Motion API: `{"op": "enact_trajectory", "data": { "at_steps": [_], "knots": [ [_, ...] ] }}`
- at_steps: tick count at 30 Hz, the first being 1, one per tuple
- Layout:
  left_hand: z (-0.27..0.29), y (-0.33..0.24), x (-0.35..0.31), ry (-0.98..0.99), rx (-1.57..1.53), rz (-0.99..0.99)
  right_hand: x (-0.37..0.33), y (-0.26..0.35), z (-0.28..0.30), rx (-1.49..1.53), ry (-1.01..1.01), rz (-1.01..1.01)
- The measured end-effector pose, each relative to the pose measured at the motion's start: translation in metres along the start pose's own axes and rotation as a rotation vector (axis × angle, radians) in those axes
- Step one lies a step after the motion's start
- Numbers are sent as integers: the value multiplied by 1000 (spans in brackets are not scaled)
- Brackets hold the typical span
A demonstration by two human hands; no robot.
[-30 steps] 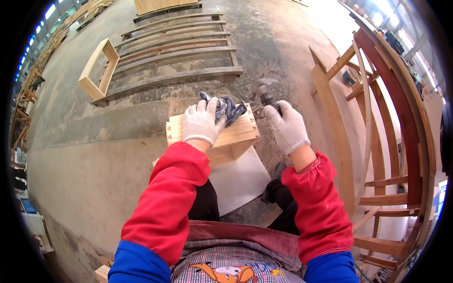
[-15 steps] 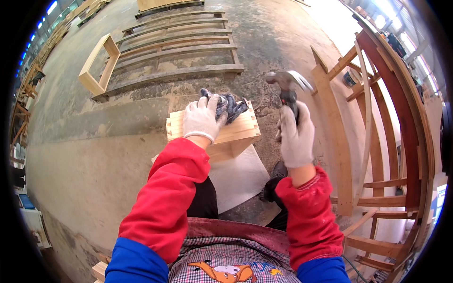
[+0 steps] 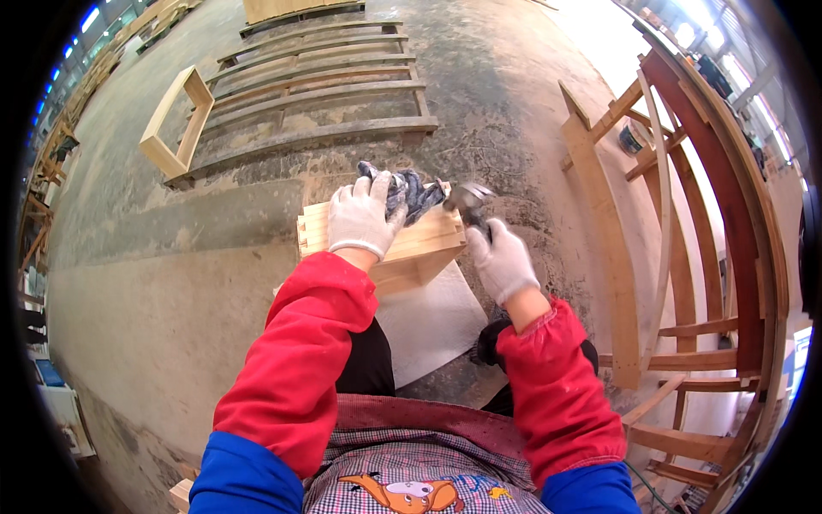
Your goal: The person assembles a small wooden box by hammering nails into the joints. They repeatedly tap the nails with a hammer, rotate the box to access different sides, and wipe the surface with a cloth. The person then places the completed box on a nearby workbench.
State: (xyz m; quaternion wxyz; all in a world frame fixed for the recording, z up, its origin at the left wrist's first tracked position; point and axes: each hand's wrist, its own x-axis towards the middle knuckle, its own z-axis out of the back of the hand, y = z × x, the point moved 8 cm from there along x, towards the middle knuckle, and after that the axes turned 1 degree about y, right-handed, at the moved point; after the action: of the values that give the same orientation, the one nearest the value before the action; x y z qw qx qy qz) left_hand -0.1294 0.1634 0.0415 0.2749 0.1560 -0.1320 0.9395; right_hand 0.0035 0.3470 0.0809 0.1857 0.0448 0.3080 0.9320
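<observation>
A pale wooden box (image 3: pixel 415 272) with finger-jointed ends stands in front of me. My left hand (image 3: pixel 358 219), in a white glove, lies across its top, with fingers and thumb bent around a crumpled dark blue-grey cloth (image 3: pixel 421 197). The palm side is hidden. In my gloved right hand (image 3: pixel 507 265) is a claw hammer (image 3: pixel 468 198), gripped by its dark handle. The hammer head is at the box's far right corner, slightly blurred; whether it touches the wood I cannot tell.
Beneath the box lies a pale sheet (image 3: pixel 435 330) on the concrete floor. Farther off is a slatted wooden pallet (image 3: pixel 342 130), with a rectangular wooden frame (image 3: pixel 160 152) standing at its left end. A large wooden rack (image 3: pixel 753 223) and a leaning plank (image 3: pixel 610 248) flank my right side.
My right hand has swung the hammer down and to the left, from beside the box to its right corner. My left hand stays on the cloth and box.
</observation>
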Motion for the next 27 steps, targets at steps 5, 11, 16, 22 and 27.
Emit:
{"op": "enact_trajectory", "data": {
  "at_steps": [5,11,16,22,27],
  "knots": [
    [-4,1,0,58,-23,20,3,-5,15,133,-191,119],
    [-1,0,-2,16,-3,20,1,-9,4,303,-131,-12],
    [-3,0,-2,36,1,18,-3,1,22,102,-146,-15],
    [-3,1,-1,13,6,18,-25,-13,18,588,-262,-16],
    [-3,1,-1,-1,3,6,-24,-14,7,91,-68,5]
  ]
}}
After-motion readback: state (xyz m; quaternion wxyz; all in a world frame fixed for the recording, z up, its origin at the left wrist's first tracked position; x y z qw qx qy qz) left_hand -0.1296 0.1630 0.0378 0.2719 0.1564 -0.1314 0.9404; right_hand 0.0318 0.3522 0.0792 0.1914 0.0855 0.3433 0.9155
